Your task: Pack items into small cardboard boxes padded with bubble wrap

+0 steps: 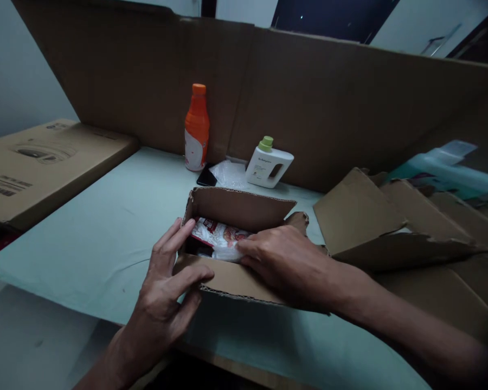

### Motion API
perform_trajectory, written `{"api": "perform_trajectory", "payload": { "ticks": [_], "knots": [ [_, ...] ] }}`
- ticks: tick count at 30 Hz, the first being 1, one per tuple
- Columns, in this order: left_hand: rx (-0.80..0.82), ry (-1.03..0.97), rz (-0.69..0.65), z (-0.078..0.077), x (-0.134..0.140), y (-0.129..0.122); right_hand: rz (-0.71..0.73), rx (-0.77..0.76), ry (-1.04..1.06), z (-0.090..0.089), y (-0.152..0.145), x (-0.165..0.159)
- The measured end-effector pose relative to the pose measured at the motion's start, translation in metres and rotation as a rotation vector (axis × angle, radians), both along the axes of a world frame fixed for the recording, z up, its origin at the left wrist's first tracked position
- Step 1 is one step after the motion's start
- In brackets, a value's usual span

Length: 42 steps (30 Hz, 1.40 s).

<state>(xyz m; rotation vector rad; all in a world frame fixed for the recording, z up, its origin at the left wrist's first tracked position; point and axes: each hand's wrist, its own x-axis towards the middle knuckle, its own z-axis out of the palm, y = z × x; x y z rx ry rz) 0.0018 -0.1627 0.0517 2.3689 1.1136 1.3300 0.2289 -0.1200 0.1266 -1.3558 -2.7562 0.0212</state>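
Observation:
An open cardboard box (236,279) with raised flaps stands in front of me on the table. Inside it lies a red and white printed packet (215,232), and a piece of whitish bubble wrap (226,253) sits along its near side. My left hand (166,287) holds the box's left end, fingers on the outer wall and thumb over the near flap. Reaching in from the right, my right hand (280,260) has its fingers closed on the bubble wrap at the packet's edge. Its fingertips are partly hidden.
Behind the box stand an orange bottle (197,127) and a white jug with a green cap (268,164). A black phone-like object (207,176) and more bubble wrap (231,174) lie between them. Open cartons (361,216) crowd the right; a flat carton (44,168) lies left.

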Motion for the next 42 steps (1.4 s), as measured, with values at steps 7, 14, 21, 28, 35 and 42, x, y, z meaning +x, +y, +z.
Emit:
{"api": "perform_trajectory", "payload": {
  "ticks": [7, 14, 21, 28, 35, 42],
  "knots": [
    [0.008, 0.006, -0.003, 0.0, -0.002, 0.0, 0.055, -0.185, -0.041, -0.001, 0.002, -0.005],
    [0.028, -0.162, 0.136, -0.01, 0.005, -0.009, -0.046, 0.033, 0.1, 0.013, -0.024, 0.025],
    [-0.495, -0.426, 0.143, -0.06, -0.02, 0.001, -0.563, 0.177, 0.625, -0.038, -0.094, 0.11],
    [-0.763, -0.462, 0.023, -0.073, 0.004, 0.03, -0.514, -0.123, 0.777, -0.119, -0.057, 0.06],
    [-0.698, -0.536, 0.397, -0.052, -0.052, 0.02, -0.251, -0.169, 0.86, -0.094, -0.021, 0.004],
    [-0.77, -0.503, 0.123, -0.048, 0.003, 0.007, -0.471, -0.063, 0.849, -0.089, -0.068, 0.06]
  ]
}}
